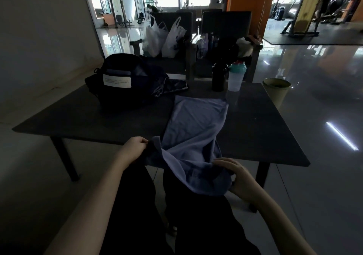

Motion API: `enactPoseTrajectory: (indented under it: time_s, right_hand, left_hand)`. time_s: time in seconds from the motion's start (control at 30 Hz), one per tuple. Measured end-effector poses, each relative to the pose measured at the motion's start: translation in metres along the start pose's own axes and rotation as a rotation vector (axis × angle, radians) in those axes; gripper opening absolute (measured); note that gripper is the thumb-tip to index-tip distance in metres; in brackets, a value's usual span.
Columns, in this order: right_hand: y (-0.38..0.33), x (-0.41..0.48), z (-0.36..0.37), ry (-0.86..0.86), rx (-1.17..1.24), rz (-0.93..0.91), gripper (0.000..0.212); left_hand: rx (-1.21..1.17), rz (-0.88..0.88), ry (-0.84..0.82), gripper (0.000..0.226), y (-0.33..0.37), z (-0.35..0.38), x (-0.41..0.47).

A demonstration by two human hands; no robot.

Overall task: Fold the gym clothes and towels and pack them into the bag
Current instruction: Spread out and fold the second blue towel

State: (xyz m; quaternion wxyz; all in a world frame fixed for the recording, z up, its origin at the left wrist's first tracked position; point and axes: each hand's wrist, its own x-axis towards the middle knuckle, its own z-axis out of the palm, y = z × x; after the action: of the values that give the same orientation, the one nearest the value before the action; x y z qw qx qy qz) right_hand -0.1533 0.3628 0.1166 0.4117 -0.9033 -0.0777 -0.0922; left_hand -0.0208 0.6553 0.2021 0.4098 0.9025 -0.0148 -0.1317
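Towel [196,125] mostly unfolded: far half flat on tabletop [78,117], near edge lifted; left grip [134,148] pinches one corner, right grip [238,178] clasps the other. Bag [117,82] waits far left, dark garment [173,86] loose against it; folding looks barely begun

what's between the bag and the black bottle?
Head view: a crumpled dark garment against the bag, then bare table up to the black bottle.
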Motion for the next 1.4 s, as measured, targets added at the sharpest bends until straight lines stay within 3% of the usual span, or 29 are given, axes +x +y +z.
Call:
enactPoseTrajectory:
  time_s: [0.07, 0.13, 0.23, 0.4, 0.47, 0.6, 0.7, 1.07, 1.17, 1.3, 1.4]
  right_hand:
    - [-0.001, 0.000, 0.000, 0.008, 0.074, -0.002, 0.039]
    - [-0.010, 0.002, -0.004, 0.076, 0.189, 0.054, 0.008]
    - [-0.021, 0.011, -0.017, 0.210, 0.421, 0.297, 0.030]
    - [-0.038, 0.028, -0.050, 0.150, 0.552, 0.638, 0.030]
    - [-0.038, 0.033, -0.054, 0.205, 0.516, 0.636, 0.024]
    - [-0.040, 0.047, -0.056, 0.480, 0.551, 0.483, 0.020]
    - [-0.034, 0.062, -0.058, 0.526, 0.573, 0.467, 0.020]
    - [0.031, 0.157, -0.047, 0.520, 0.357, 0.554, 0.029]
    - [0.047, 0.175, -0.039, 0.441, 0.212, 0.588, 0.019]
    - [0.063, 0.177, -0.017, 0.304, -0.265, 0.522, 0.054]
    - [0.077, 0.183, -0.002, 0.072, -0.493, 0.458, 0.055]
  left_hand:
    - [0.008, -0.018, -0.005, 0.019, -0.001, 0.000, 0.001]
    - [0.003, -0.031, 0.001, 0.021, -0.002, 0.000, 0.004]
    - [-0.047, -0.064, -0.028, 0.021, 0.000, -0.002, 0.009]
    - [-0.081, -0.050, -0.129, 0.026, 0.005, -0.004, 0.015]
    - [-0.066, -0.011, -0.117, 0.025, 0.008, -0.003, 0.018]
    - [-0.229, 0.101, 0.055, 0.017, 0.012, 0.004, 0.031]
    - [-0.262, 0.102, 0.129, 0.017, 0.015, 0.009, 0.049]
    - [-0.123, 0.051, 0.211, 0.023, 0.031, 0.040, 0.155]
    - [-0.035, 0.061, 0.182, 0.025, 0.030, 0.052, 0.176]
    - [0.259, 0.330, 0.000, 0.047, 0.023, 0.081, 0.190]
    - [0.661, 0.379, -0.167, 0.056, 0.019, 0.103, 0.200]
